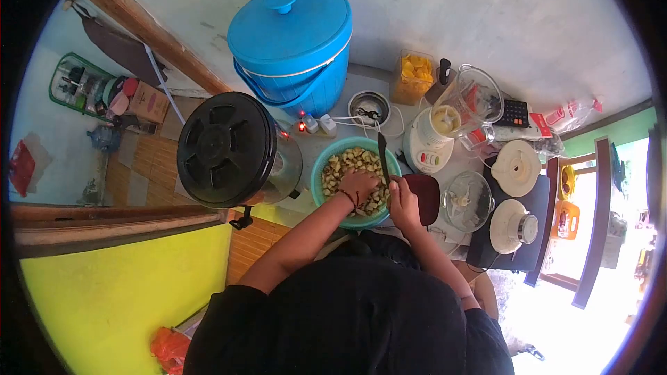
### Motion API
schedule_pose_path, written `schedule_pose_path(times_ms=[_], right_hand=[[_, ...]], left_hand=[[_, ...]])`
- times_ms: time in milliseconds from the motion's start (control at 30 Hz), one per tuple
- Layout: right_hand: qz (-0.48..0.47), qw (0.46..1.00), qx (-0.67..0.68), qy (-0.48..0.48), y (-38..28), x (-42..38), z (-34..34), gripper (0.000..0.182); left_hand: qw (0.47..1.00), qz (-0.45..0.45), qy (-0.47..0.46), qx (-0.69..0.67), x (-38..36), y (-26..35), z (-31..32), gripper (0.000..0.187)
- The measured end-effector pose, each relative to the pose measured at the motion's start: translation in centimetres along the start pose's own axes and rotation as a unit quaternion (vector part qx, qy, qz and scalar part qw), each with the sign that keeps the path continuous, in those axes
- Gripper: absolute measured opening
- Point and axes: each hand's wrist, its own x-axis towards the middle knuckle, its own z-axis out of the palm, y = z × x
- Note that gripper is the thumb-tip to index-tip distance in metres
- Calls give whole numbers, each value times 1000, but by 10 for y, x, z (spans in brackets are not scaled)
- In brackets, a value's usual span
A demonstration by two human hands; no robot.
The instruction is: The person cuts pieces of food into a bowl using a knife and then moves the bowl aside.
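A mint-green basin (321, 198) full of pale, cut chunks (354, 162) of food sits in front of me. My left hand (359, 186) rests on the chunks inside it, palm down with the fingers stretched toward the right, their tips partly sunk among the pieces. At the basin's right rim my right hand (403, 203) is closed round a black knife (383, 156), which points up and away over the chunks. A dark red, square-looking tray (425, 198) lies just right of that hand.
Left of the basin stands a clear dispenser with a black lid (226, 149); behind it is a blue lidded bucket (292, 35). A power strip (316, 125) and metal bowl (369, 107) sit at the back. To the right are a blender base (425, 142), blender jug (479, 97) and clear bowl (467, 201).
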Motion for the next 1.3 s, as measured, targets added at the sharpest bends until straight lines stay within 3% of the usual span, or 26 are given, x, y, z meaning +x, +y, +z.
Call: schedule_pose_path(times_ms=[67,167,200,267,367,467,667,867,1067,1300], right_hand=[[2,1000,-6,-26,-8,-3,-3,37],[-35,997,-59,-24,-23,-6,-10,37],[-27,999,-30,-24,-23,-6,-10,37],[-10,999,28,-25,-22,-6,-11,38],[-8,998,30,-53,-26,-6,-16,39],[-45,996,21,-67,-35,-6,-16,40],[-77,992,-38,-92,-40,-12,-14,38],[-108,985,-100,-89,-38,-13,-11,39],[-162,974,-157,-28,-35,-16,-4,32],[-139,976,-165,-23,-32,-14,7,25]], left_hand=[[999,-8,25,-29,-2,-4,4,22],[976,-77,16,-203,-9,-2,-12,20],[931,-92,65,-348,-12,-2,-8,21],[771,-115,157,-606,-23,1,7,22],[651,-106,148,-737,-36,7,-1,22],[607,-133,137,-771,-45,12,-9,20],[553,-151,207,-793,-58,28,-25,25],[589,-154,277,-743,-58,35,-20,18],[613,-192,250,-724,-62,38,-27,20],[558,-247,161,-776,-67,32,-20,22]])
